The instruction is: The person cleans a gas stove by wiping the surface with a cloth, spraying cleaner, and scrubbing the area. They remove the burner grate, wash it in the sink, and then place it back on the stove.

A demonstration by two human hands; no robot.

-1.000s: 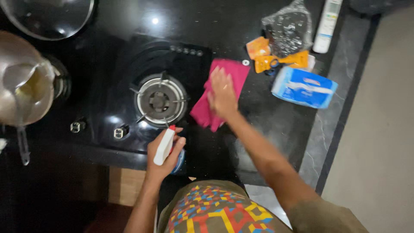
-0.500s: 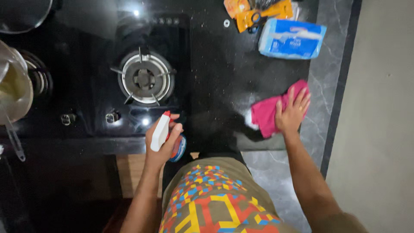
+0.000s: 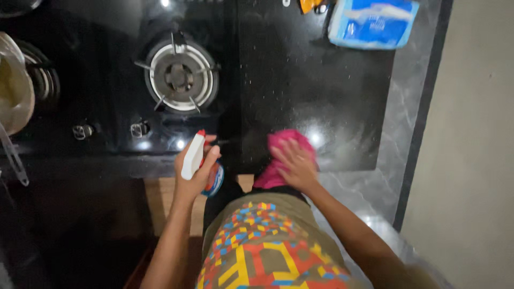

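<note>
Pressing flat on a pink cloth (image 3: pixel 284 155) at the black desk (image 3: pixel 321 91) edge, the right hand (image 3: pixel 294 163) wipes while the left hand (image 3: pixel 195 171) grips a spray bottle (image 3: pixel 194 156) upright, nozzle toward the gas burner (image 3: pixel 181 77).

Black stone countertop (image 3: pixel 321 80), glossy, speckled. Gas stove (image 3: pixel 107 80), black glass top; one round burner (image 3: pixel 181 76) with metal grate, two knobs (image 3: pixel 110 130) at front edge. Left hand (image 3: pixel 195 171) gripping a white spray bottle (image 3: pixel 194 156) with red nozzle. Right hand (image 3: pixel 294 163) flat on a pink cloth (image 3: pixel 286 140) at the counter's near edge. Blue-and-white packet (image 3: pixel 372 21) at far right. Pan (image 3: pixel 13 85) at left, partly out of frame.
</note>
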